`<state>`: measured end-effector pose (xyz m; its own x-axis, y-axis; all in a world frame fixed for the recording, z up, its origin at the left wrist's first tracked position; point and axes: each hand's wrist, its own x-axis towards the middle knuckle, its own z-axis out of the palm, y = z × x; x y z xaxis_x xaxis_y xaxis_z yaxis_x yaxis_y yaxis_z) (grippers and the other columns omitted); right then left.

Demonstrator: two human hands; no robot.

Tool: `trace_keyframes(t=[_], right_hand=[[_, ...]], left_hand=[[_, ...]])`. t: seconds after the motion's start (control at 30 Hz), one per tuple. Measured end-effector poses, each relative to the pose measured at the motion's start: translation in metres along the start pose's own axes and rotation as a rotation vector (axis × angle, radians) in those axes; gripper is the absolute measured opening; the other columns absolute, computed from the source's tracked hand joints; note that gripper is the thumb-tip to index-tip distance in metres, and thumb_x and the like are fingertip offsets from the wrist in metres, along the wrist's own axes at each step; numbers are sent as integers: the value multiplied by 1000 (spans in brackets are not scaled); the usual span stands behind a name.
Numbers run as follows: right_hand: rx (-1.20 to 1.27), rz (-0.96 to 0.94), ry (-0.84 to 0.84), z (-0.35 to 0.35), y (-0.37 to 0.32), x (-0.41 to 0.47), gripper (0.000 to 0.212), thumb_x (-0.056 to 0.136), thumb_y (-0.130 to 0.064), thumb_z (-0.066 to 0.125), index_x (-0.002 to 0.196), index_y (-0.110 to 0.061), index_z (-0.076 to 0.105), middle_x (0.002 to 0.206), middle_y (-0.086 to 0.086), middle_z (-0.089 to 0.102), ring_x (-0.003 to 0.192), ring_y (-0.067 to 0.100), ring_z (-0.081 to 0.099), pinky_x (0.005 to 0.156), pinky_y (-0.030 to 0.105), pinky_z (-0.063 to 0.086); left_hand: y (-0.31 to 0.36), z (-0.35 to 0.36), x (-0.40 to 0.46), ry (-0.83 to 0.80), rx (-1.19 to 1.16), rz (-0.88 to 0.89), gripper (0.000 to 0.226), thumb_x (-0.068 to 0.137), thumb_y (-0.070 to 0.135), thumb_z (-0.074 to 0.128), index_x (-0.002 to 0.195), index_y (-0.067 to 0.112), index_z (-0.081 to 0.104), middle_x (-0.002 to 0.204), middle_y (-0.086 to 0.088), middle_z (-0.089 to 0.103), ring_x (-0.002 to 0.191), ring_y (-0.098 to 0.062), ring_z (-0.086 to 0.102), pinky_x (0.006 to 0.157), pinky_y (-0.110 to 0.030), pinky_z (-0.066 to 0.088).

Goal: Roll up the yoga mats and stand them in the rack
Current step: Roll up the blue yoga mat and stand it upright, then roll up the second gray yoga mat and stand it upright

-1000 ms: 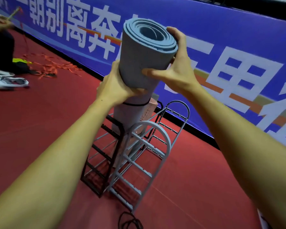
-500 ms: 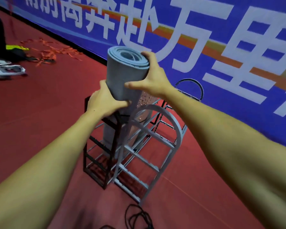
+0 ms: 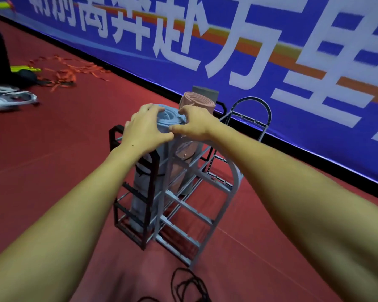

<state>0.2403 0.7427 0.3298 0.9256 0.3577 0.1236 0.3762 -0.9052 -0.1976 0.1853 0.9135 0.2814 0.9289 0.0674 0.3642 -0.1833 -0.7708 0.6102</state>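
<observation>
Now: blue mat (image 3: 169, 118) upright in rack (image 3: 183, 205) | left hand (image 3: 143, 129), right hand (image 3: 194, 125) both curled gripping its top | advice: seat squarely beside pink mat (image 3: 196, 101), then let go.

3 rolled mats in view: 1 blue (image 3: 170, 118), 1 pink (image 3: 195, 101), 1 grey (image 3: 205, 92). 1 rack (image 3: 183, 201), 2 hands: left (image 3: 145, 129), right (image 3: 194, 124). Also 1 banner (image 3: 249, 40) and 1 black cord (image 3: 188, 284) on floor.

You face a blue banner (image 3: 238, 68) with white lettering; below it lies red floor (image 3: 74, 136), orange ribbons (image 3: 68, 70) near its foot.
</observation>
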Motion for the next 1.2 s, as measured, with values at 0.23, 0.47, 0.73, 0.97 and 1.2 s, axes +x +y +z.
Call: trace_keyframes(t=[0.23, 0.47, 0.73, 0.97, 1.2], right_hand=[[161, -49, 280, -39, 13, -91, 50, 98, -50, 63, 136, -18, 60, 128, 2, 68, 115, 21, 64, 96, 48, 54], [391, -54, 645, -84, 94, -254, 26, 104, -34, 59, 125, -18, 62, 115, -5, 68, 103, 9, 67, 90, 40, 57], [389, 210, 798, -93, 263, -493, 24, 102, -16, 66, 125, -14, 61, 113, -3, 69, 102, 16, 70, 86, 25, 55], [409, 626, 871, -9, 410, -686, 19, 102, -15, 67, 119, -22, 64, 111, -10, 71, 95, 15, 68, 84, 25, 54], [447, 964, 900, 97, 514, -808, 20, 101, -15, 68, 119, -22, 63, 107, -11, 71, 90, 14, 67, 81, 33, 57]], left_hand=[[68, -22, -25, 70, -109, 157, 62, 79, 53, 74, 133, 24, 62, 132, -2, 64, 120, -25, 62, 97, -43, 51], [213, 29, -88, -14, -470, 509, 33, 90, 28, 75, 120, 19, 68, 113, 8, 73, 100, -8, 71, 90, -38, 59], [388, 176, -192, -371, -583, 715, 27, 92, 35, 73, 116, 25, 69, 102, 12, 75, 85, -14, 73, 78, -43, 60], [488, 374, -279, -804, -315, 882, 22, 90, 48, 65, 107, 34, 68, 96, 23, 72, 82, -2, 68, 78, -40, 59], [519, 542, -382, -994, -429, 713, 18, 84, 54, 64, 94, 40, 71, 90, 24, 73, 82, -5, 70, 79, -38, 59]])
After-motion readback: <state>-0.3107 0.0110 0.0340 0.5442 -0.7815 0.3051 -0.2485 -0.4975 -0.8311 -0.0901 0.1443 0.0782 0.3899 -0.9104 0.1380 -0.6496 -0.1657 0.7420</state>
